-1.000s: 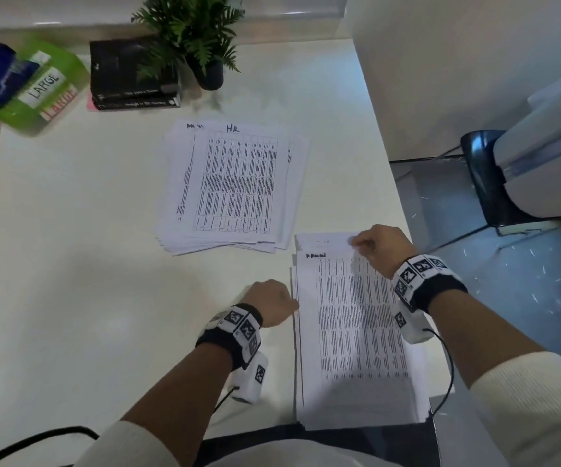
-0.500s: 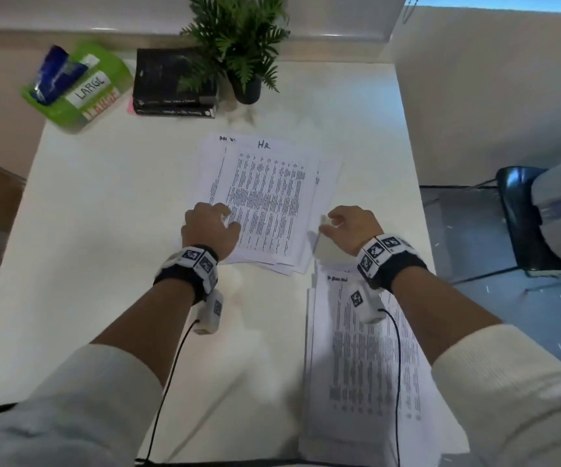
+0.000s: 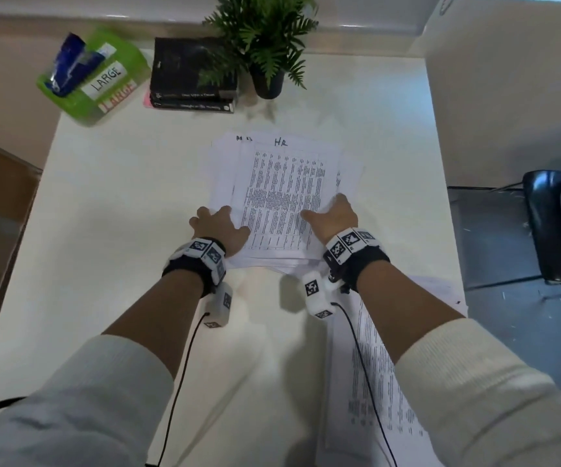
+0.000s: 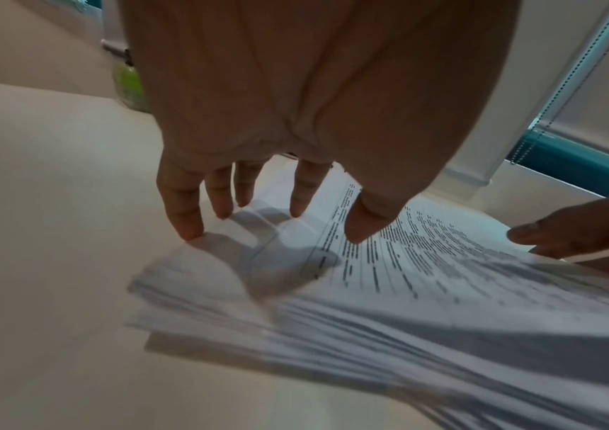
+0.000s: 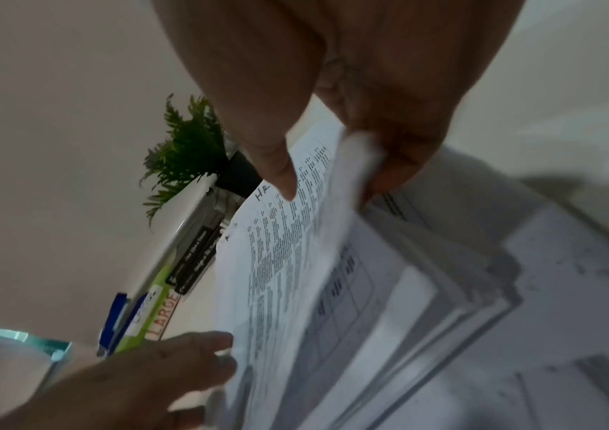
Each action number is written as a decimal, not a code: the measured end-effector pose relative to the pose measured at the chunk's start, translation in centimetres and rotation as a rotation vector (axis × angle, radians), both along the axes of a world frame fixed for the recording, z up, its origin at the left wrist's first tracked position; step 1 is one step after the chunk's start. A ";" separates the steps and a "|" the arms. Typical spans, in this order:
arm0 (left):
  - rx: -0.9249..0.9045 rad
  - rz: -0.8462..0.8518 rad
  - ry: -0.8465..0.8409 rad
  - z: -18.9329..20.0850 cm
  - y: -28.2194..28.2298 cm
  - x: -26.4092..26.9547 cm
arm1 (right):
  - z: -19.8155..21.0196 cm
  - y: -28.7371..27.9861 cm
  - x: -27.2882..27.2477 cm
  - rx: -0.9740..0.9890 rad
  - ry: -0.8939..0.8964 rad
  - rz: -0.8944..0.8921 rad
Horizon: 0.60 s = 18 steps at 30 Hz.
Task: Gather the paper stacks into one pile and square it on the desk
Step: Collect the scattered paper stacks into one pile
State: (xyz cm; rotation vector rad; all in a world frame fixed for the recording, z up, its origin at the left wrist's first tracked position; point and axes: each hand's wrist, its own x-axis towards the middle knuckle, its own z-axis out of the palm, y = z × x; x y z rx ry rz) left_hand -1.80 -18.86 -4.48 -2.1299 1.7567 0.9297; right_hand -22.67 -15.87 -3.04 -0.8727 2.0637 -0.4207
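Note:
Two stacks of printed sheets lie on the white desk [image 3: 120, 230]. The far stack [image 3: 282, 183], marked "HR" and loosely fanned, sits mid-desk. The near stack [image 3: 373, 382] lies along the desk's right side, partly under my right forearm. My left hand [image 3: 220, 227] rests on the far stack's left edge with fingers [image 4: 185, 221] straight and spread and the thumb on the top sheet. My right hand [image 3: 331, 217] pinches that stack's right edge, thumb [image 5: 277, 171] on top and fingers underneath. That edge is raised off the desk.
At the back of the desk stand a green box labelled LARGE [image 3: 94, 75], two black books [image 3: 191, 82] and a potted plant [image 3: 265, 45]. A white wall runs along the right, and a dark chair [image 3: 555, 224] stands on the floor beyond the desk's right edge.
Both hands left the near stack and moved forward to the far stack. The left hand now lies spread on its left edge, and the right hand has taken hold of its right edge.

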 end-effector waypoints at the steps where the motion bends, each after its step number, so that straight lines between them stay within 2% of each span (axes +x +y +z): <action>1: -0.022 0.023 0.005 -0.1 0.3 -0.1 | -0.1 -0.1 -0.1 0.013 0.009 -0.032; 4: -0.075 0.066 -0.014 -0.6 1.0 -0.3 | -0.1 0.0 -0.2 0.081 0.065 -0.022; 8: -0.086 0.068 -0.072 -1.1 1.6 -1.0 | -0.9 -0.1 0.8 0.181 0.180 0.132; 11: -0.072 0.142 -0.042 -1.0 1.6 -1.5 | -1.2 0.2 0.7 0.198 0.217 0.011; 14: -0.063 0.223 0.024 -0.7 0.8 -1.4 | -1.2 0.4 0.3 0.055 0.096 -0.103; 18: -0.081 0.189 0.074 -0.3 0.1 -1.4 | -1.3 0.5 0.1 -0.080 0.026 -0.221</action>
